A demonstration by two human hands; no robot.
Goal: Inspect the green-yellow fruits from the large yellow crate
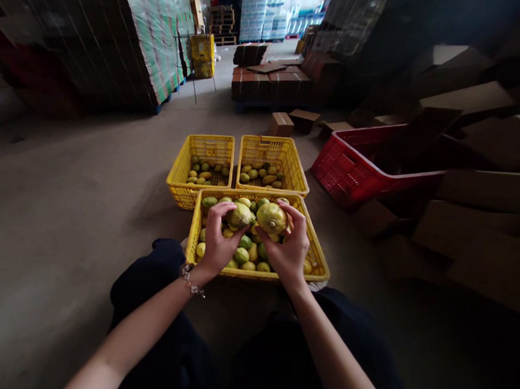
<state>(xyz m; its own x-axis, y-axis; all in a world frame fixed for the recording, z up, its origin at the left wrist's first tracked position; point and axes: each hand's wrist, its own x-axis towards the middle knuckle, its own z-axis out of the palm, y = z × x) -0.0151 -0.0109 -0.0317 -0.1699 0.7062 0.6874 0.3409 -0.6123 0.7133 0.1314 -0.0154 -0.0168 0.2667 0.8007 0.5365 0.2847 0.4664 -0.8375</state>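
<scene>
My left hand (219, 234) is closed round a yellow-green lemon (241, 215), thumb below and fingers above. Another yellow-green lemon (272, 219), its blunt tip facing me, is gripped between the thumb and fingers of my right hand (291, 238). The two lemons are held side by side, close together, above the near yellow crate (255, 274). Many green and yellow lemons (241, 255) lie loose inside that crate, partly hidden by my hands.
Behind stand two yellow crates, the left one (177, 180) and the right one (299, 173), each with several fruits at the bottom. A red crate (345, 170) and piled cardboard (482, 231) are on the right. Stacked cartons (271, 83) and wrapped pallets (163, 42) stand farther back.
</scene>
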